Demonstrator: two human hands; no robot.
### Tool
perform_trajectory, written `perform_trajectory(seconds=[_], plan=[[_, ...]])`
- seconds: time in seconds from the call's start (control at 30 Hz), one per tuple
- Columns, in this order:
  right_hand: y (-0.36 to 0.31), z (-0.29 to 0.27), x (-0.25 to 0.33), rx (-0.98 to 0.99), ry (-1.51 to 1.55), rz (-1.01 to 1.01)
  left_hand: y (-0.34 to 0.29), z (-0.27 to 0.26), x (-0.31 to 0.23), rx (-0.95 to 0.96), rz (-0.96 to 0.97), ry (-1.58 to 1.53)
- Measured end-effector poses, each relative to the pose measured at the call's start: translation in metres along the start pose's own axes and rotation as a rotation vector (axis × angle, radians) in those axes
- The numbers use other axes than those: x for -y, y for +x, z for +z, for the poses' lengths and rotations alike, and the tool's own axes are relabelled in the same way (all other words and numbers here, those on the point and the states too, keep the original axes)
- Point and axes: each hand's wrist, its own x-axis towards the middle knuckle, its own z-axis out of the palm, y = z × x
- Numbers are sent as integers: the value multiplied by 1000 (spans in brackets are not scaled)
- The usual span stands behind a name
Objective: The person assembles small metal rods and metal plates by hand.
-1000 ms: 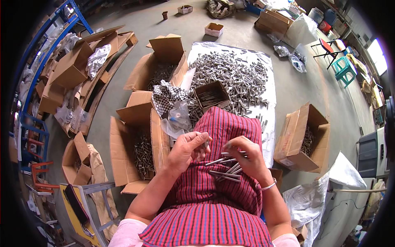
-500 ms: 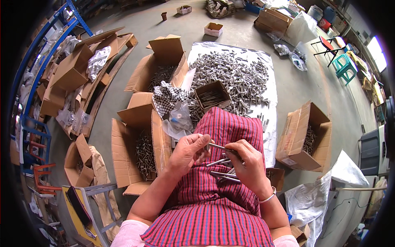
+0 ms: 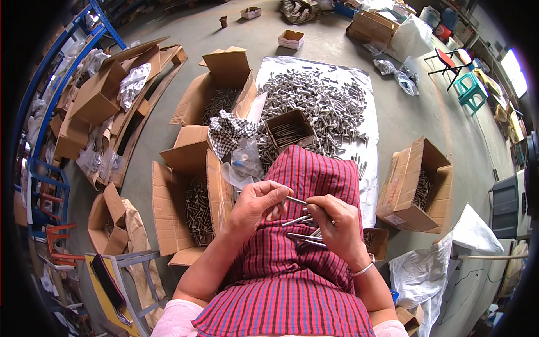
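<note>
A thin grey metal rod [image 3: 296, 200] spans the gap between my hands above my lap. My left hand [image 3: 256, 205] pinches its left end between thumb and fingers. At the other end, the thumb and fingertips of my right hand [image 3: 339, 224] close on it, hiding that tip. More metal rods [image 3: 306, 238] lie loose on the striped red cloth [image 3: 281, 281] over my lap, just below and beside my right hand. Beyond my knees, a heap of short metal rods [image 3: 314, 92] covers a white sheet [image 3: 368, 168], where a small open box [image 3: 290, 130] holds thin rods.
On the left stand open cartons [image 3: 163, 208] of metal pieces, with a checkered cloth [image 3: 230, 132] and clear plastic beside them. Another carton [image 3: 401, 185] with metal pieces is at the right. Farther left is a wooden pallet [image 3: 178, 56]; a green stool [image 3: 470, 92] stands far right.
My right fingers have shifted slightly along the rod, so less of it shows between my hands. My left hand stays nearly in place, and the surroundings look the same.
</note>
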Motion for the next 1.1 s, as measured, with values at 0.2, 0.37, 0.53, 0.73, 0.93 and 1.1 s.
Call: perform_trajectory(seconds=[0.2, 0.37, 0.53, 0.73, 0.93, 1.1], plan=[[-5, 0, -4, 61, 378, 451, 2, 6, -3, -44, 102, 97], [-6, -3, -7, 46, 266, 223, 3, 6, -4, -25, 46, 124], [-2, -9, -10, 39, 144, 24, 5, 7, -2, -33, 16, 123], [0, -13, -11, 24, 26, -103, 8, 12, -1, -64, -22, 106], [-1, -15, -13, 9, -42, -115, 9, 14, -3, -43, -4, 102], [-9, -8, -9, -34, -13, 45, 6, 14, -5, -1, 89, 84]])
